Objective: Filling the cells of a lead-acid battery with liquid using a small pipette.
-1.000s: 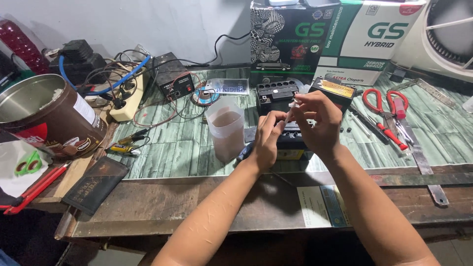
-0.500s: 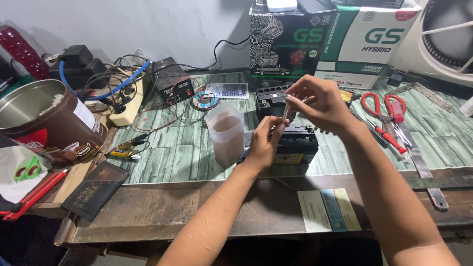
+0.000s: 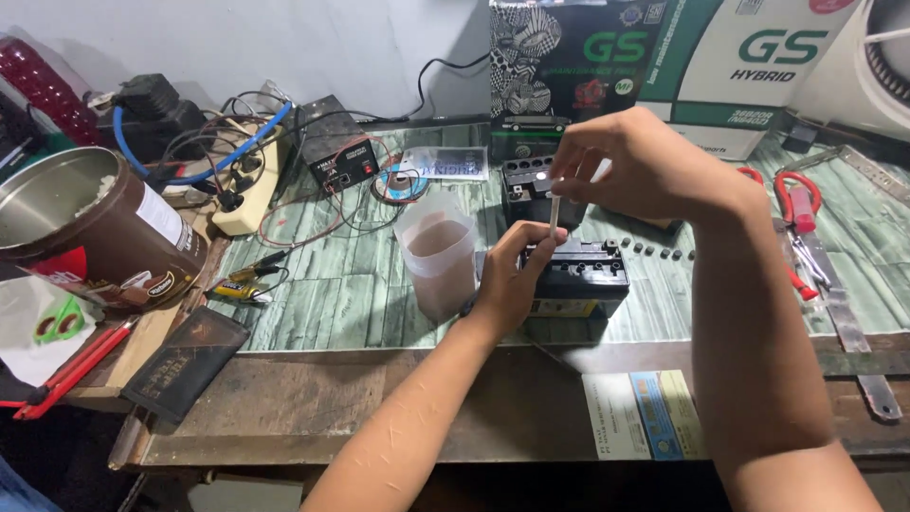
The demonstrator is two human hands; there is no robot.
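The right hand [image 3: 630, 166] pinches a thin white tube [image 3: 555, 216] upright in its fingers; light, probably bendable, best held near its top. At seven o'clock, the left hand [image 3: 512, 275] grips the heavy, rigid black battery [image 3: 578, 278].

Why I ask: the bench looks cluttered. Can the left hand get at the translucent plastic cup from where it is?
Probably yes. The left hand rests on the near black battery, and the translucent cup stands right beside it, with nothing between them. The right hand holds a thin white stick higher up.

Two black batteries [image 3: 578, 275], two cartons [image 3: 569, 66], one plastic jug [image 3: 438, 251].
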